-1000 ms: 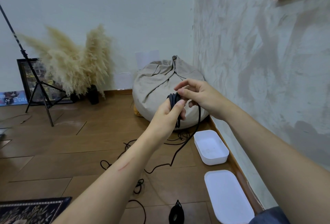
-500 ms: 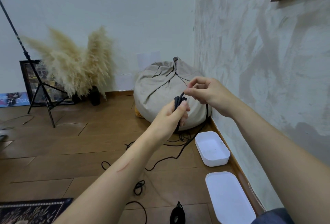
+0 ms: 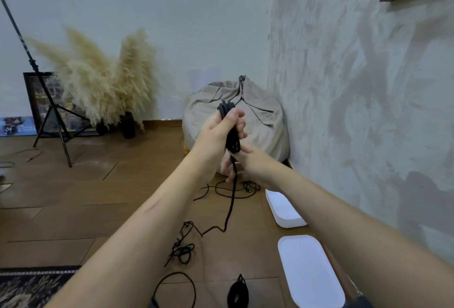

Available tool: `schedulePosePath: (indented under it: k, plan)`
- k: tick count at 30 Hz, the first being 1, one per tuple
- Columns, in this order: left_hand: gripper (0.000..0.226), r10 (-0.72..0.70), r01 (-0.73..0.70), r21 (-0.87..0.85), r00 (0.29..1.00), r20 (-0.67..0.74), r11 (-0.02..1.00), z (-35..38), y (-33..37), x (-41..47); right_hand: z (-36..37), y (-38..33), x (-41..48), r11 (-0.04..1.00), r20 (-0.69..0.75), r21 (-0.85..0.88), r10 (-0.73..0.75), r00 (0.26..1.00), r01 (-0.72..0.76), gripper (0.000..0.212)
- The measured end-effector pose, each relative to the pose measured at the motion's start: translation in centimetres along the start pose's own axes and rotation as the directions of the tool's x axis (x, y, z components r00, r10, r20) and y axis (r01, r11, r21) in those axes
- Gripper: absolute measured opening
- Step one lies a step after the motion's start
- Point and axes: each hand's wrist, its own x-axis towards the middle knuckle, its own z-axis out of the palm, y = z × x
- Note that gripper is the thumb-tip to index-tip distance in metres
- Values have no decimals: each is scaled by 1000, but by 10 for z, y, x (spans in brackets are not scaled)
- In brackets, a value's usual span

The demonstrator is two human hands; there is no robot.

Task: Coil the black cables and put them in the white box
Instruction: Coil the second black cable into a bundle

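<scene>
My left hand [image 3: 218,131] grips a bundle of black cable loops [image 3: 232,135], held upright in front of me. My right hand [image 3: 248,164] sits just below the bundle, its fingers around the loose strand that hangs down; the exact grip is partly hidden. That strand [image 3: 231,207] trails to the wooden floor and joins a tangle of black cable [image 3: 183,246]. More loose cable [image 3: 235,188] lies behind it. The white box [image 3: 285,209] stands open by the right wall, partly behind my right forearm.
A white lid [image 3: 310,271] lies on the floor nearer me. A small coiled black cable [image 3: 238,294] and a cable loop [image 3: 175,288] lie at the bottom edge. A beige beanbag [image 3: 260,121], pampas grass [image 3: 105,81] and a tripod [image 3: 51,116] stand further back.
My right hand dropped from the top of the bundle to below it, running down the loose strand. The left hand kept its grip on the loops and rose slightly.
</scene>
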Motion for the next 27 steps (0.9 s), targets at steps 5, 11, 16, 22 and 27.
schedulePosePath:
  k: [5,11,16,22,27]
  plan:
    - [18,-1,-3,-27,989,-148,1000,-7,-9,12,14,4,2,988,91,-125,102,991,-90,33]
    - [24,157,-13,433,942,-298,901,-33,-30,19,13,-17,-2,910,224,-411,161,961,-57,27]
    - [27,115,55,650,970,-216,758,-42,-48,13,-23,-48,-9,710,212,-703,234,949,-18,17]
    - [30,6,71,682,994,-110,728,-23,-55,13,-42,-61,-5,275,27,-959,-120,992,60,15]
    - [33,-248,234,269,969,19,934,-12,-51,7,-54,-58,-8,527,-62,-838,-349,935,140,18]
